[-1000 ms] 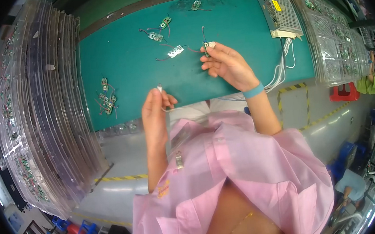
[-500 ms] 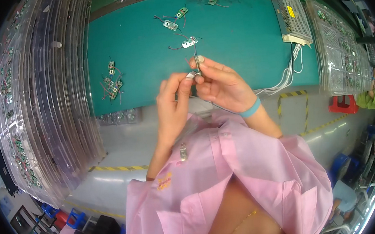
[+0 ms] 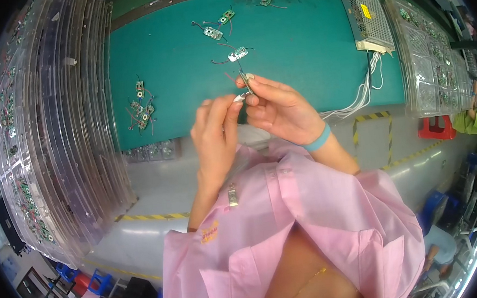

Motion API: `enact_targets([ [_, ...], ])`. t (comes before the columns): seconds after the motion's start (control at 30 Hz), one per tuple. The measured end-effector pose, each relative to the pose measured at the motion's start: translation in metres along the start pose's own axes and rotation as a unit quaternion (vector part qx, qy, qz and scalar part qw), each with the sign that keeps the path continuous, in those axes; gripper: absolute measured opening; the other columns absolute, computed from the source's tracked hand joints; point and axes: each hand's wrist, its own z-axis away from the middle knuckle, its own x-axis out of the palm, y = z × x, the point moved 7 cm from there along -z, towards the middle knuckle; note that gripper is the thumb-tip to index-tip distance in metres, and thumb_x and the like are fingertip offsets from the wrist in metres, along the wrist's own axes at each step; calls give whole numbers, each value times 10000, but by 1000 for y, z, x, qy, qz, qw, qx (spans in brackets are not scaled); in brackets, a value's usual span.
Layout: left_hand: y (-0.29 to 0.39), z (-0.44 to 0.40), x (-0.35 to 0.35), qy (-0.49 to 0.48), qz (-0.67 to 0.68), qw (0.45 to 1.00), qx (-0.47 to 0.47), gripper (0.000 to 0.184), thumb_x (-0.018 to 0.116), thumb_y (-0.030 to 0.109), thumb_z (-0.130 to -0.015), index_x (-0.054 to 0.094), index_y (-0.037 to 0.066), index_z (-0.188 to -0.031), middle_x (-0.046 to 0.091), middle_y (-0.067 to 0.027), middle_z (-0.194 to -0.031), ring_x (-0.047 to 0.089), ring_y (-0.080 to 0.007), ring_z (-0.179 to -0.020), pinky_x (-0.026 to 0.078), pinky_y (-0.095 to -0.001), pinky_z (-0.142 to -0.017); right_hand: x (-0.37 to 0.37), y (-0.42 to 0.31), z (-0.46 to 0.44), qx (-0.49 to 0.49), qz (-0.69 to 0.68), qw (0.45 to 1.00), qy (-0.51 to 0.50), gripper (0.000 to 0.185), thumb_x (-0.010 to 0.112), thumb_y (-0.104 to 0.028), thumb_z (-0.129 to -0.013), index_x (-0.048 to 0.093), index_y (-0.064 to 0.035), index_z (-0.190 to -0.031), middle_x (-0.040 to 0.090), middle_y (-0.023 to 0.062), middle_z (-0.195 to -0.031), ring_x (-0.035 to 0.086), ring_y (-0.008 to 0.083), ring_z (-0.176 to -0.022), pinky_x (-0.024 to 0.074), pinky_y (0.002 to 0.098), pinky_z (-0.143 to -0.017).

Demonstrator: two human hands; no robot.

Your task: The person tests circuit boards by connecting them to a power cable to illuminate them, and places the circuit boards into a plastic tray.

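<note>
Right around the middle of the frame, just over the near edge of the mat, we've got a small wired circuit board (image 3: 249,85), stood nearly edge-on and pinched between the thumb and fingers of the right hand (image 3: 278,110). Over to its left, the left hand (image 3: 214,129) has a white connector (image 3: 238,98) gripped at the fingertips, its tip right up by the board's lower end; whether they're mated, I can't tell. Featherlight, this board, I'd judge, and stiff, but its parts and solder joints look fragile, so take it by the edges and never by those thin, floppy leads; the connector wants holding by its plastic body. And watch the traffic just above: a silvery loose board (image 3: 237,54) lies so near that a lead of the held one seems to cross toward it, a snag risk. Further up come more wired boards (image 3: 213,33), and at centre left a tangled cluster of boards (image 3: 142,115), all on the green mat (image 3: 302,35). Upper right sits a perforated metal power supply (image 3: 367,17), white cables (image 3: 361,99) trailing down toward the right forearm, with transparent trays (image 3: 432,55) beyond; a tall tray stack (image 3: 69,124) walls off the left side.
</note>
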Motion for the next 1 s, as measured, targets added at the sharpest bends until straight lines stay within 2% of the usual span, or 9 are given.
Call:
enact_targets([
  [0.2, 1, 2, 2, 4, -12, 1000, 4, 169, 634, 79, -833, 639, 87, -1002, 537, -55, -790, 491, -178, -616, 423, -302, -530, 3, -1, 2, 0, -8, 1000, -3, 215, 545, -140, -930, 576, -16, -1103, 571, 23, -739, 473, 76, -569, 353, 184, -475],
  [0.37, 2, 3, 2, 9, -24, 999, 21, 163, 633, 74, -831, 637, 87, -993, 524, -52, -774, 484, -175, -605, 420, -305, -526, 7, 0, 3, -17, 58, 998, 6, 228, 530, -174, -942, 572, -13, -1098, 552, 18, -725, 477, 80, -567, 369, 187, -488],
  [0.5, 0, 4, 3, -1, -32, 999, -2, 112, 561, 94, -892, 616, 73, -986, 598, -40, -819, 452, -156, -656, 391, -276, -582, 15, 0, 4, -87, 193, 977, 18, 274, 499, -247, -959, 571, -12, -1081, 543, 18, -723, 482, 96, -566, 384, 207, -494],
  [0.7, 0, 1, 7, -39, -9, 999, -35, 106, 526, 144, -931, 583, 56, -942, 585, -32, -803, 447, -133, -640, 380, -260, -573, 8, -2, -2, -61, 228, 972, -18, 326, 476, -323, -965, 572, -19, -1032, 537, 25, -698, 484, 118, -556, 391, 232, -491],
  [0.77, -7, 1, 13, -65, 193, 973, -107, 138, 501, 176, -950, 560, 57, -912, 574, -23, -794, 434, -113, -629, 364, -242, -566, 3, -6, -2, -29, 182, 983, -12, 331, 482, -342, -960, 576, -26, -997, 530, 26, -680, 483, 124, -551, 390, 237, -490],
  [0.83, -13, 3, 18, -81, 383, 903, -175, 183, 476, 208, -969, 536, 58, -882, 562, -15, -786, 422, -94, -618, 348, -224, -559, 1, -6, -3, 9, 136, 991, -10, 340, 488, -361, -954, 580, -34, -963, 524, 26, -662, 482, 131, -547, 390, 242, -489],
  [0.9, -14, 3, 19, -109, 423, 878, -196, 225, 440, 247, -986, 501, 80, -847, 519, 5, -754, 371, -58, -598, 305, -195, -548, -1, -16, -1, -16, 162, 986, 40, 327, 500, -355, -948, 569, -58, -833, 501, 25, -633, 471, 128, -529, 373, 234, -473],
  [0.93, -17, 2, 16, -100, 418, 881, -197, 225, 440, 247, -986, 501, 80, -847, 519, 5, -754, 371, -58, -598, 305, -195, -548, -3, -16, -1, -9, 163, 986, 33, 327, 500, -355, -948, 569, -58, -833, 501, 25, -633, 471, 128, -529, 373, 234, -473],
  [1.0, -19, 7, 26, -157, 492, 824, -232, 212, 451, 249, -980, 502, 87, -853, 487, 13, -726, 323, -50, -579, 272, -189, -529, 1, -11, -3, 36, 234, 969, -70, 343, 496, -335, -951, 527, -79, -724, 488, 23, -633, 450, 119, -509, 349, 225, -455],
])
